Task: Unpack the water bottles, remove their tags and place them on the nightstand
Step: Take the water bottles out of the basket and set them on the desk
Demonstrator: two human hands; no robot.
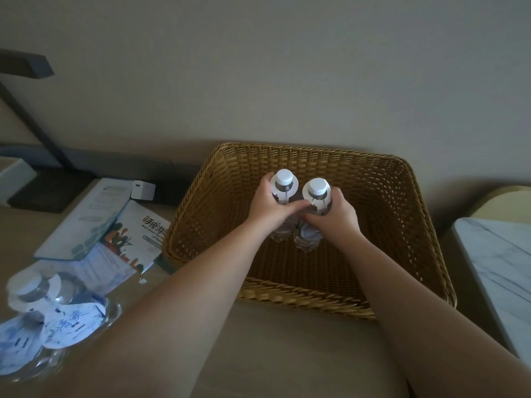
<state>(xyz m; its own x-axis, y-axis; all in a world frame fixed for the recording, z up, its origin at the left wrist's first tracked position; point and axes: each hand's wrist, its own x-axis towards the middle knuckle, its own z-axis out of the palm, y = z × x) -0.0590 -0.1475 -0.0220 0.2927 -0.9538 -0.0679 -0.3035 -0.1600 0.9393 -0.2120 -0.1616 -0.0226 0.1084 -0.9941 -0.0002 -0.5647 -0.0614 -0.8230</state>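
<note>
From the head view: left hand [268, 203] curled round the left water bottle [283, 193] just below its neck, thumb laid across toward the other hand; right hand [333, 212] wrapped round the right water bottle [316, 198] at the same height, fingers closed on the body. Both bottles upright, side by side and touching, white caps above the two grips, each with a white paper tag [311, 203] hung at the neck and partly covered by the fingers. Below the grips, clear bottle bases over the floor of the wicker basket [382, 225]; cannot tell whether resting on it or lifted just clear. All round the grips, the woven basket walls, set on a beige surface against the wall. Well to the left of the grips and nearer the camera, more tagged bottles [54, 311] standing together at the frame's edge, blurred, blue print on their tags. Left of the basket, beyond those, leaflets and a printed booklet [138, 234] lying flat, with a dark lamp base [48, 193] behind. Far right of the grips, a marble-topped corner [500, 268].
</note>
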